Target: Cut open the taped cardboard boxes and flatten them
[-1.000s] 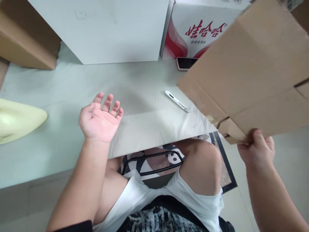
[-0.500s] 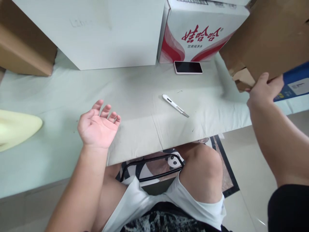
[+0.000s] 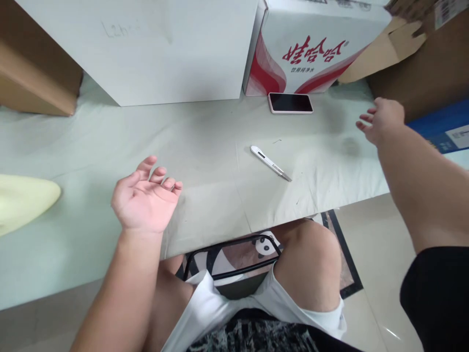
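My left hand (image 3: 146, 198) rests palm up on the pale green cloth, fingers loosely curled and apart, with nothing in it. At the right, my right hand (image 3: 383, 120) is in front of the brown cardboard box (image 3: 414, 78); its fingers are spread and no held thing shows. Part of that hand's far side is hidden. Between the hands, a white utility knife (image 3: 271, 163) lies on the cloth with its metal tip toward the lower right. Behind it lies a phone (image 3: 290, 103) with a dark screen, against the red-and-white carton (image 3: 315, 49).
A big white box (image 3: 176, 54) stands at the back, beside the carton. Another brown box (image 3: 40, 63) is at the far left, above a pale yellow object (image 3: 27, 203). A blue package (image 3: 439, 127) sits at the right. The table's front edge (image 3: 252, 231) runs above my knees.
My right hand has let go of the brown cardboard piece and moved slightly left. The brown box has shifted back, showing its flaps. My left hand has barely moved.
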Action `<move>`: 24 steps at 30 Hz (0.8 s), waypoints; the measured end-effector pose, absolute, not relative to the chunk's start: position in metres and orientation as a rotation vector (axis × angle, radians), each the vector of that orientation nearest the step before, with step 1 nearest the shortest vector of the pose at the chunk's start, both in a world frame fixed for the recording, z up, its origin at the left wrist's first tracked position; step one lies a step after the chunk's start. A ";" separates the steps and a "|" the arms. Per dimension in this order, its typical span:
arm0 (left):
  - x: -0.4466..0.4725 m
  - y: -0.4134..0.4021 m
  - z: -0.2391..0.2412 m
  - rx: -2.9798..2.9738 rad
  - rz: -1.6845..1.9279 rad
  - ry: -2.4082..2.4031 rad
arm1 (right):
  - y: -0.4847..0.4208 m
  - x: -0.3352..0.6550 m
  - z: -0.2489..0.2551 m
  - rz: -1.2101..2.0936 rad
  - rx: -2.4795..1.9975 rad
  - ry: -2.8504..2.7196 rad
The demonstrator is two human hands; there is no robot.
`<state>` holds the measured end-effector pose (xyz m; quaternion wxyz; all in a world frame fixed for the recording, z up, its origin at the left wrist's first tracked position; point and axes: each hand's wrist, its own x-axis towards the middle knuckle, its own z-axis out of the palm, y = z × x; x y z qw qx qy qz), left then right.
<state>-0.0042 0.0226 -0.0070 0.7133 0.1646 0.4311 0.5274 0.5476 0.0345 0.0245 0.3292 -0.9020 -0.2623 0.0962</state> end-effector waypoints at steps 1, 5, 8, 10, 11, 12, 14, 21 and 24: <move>-0.004 0.022 -0.005 0.359 1.170 0.959 | 0.027 0.540 0.024 0.308 -2.329 -0.584; 0.001 0.018 0.001 0.309 1.164 0.951 | 0.005 0.511 0.030 0.449 -2.254 -0.448; 0.002 0.018 0.002 0.307 1.180 0.938 | -0.001 0.491 0.043 0.596 -2.238 -0.523; 0.000 0.020 0.002 0.318 1.204 0.927 | -0.001 0.476 0.053 0.703 -2.242 -0.613; -0.002 0.021 0.002 0.322 1.216 0.914 | 0.001 0.467 0.058 0.754 -2.247 -0.666; -0.003 0.022 0.003 0.321 1.228 0.896 | 0.004 0.456 0.063 0.802 -2.252 -0.723; -0.009 0.022 0.006 0.299 1.241 0.849 | 0.011 0.430 0.070 0.889 -2.251 -0.836; -0.036 0.018 0.013 0.336 1.362 0.747 | 0.057 0.266 0.080 0.838 -1.980 -1.845; -0.047 0.020 0.010 0.344 1.411 0.702 | 0.086 0.173 0.077 0.745 -1.636 -2.254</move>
